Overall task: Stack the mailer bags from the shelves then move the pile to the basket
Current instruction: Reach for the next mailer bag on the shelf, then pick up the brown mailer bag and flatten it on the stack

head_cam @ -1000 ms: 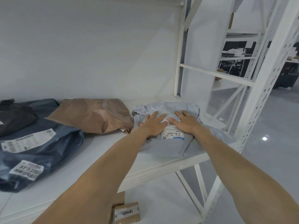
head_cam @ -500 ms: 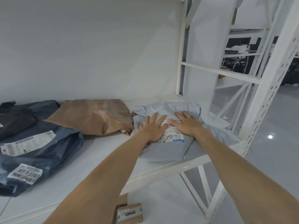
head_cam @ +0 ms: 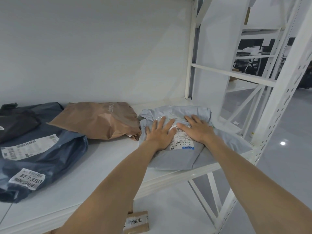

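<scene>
Grip: left hand (head_cam: 161, 133), right hand (head_cam: 198, 130) spread flat on grey mailer bag (head_cam: 177, 154) | likely pressing it flat for stacking | shelf (head_cam: 101, 166).

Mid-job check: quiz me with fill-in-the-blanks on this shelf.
The grey mailer bag lies at the ____ end of the shelf.
The left hand and right hand press flat on it, each grip ____.
The paper bag beside it is coloured ____.
The label on the dark blue bag reads 67-7-____.
Missing: right; open; brown; 3703.
</scene>
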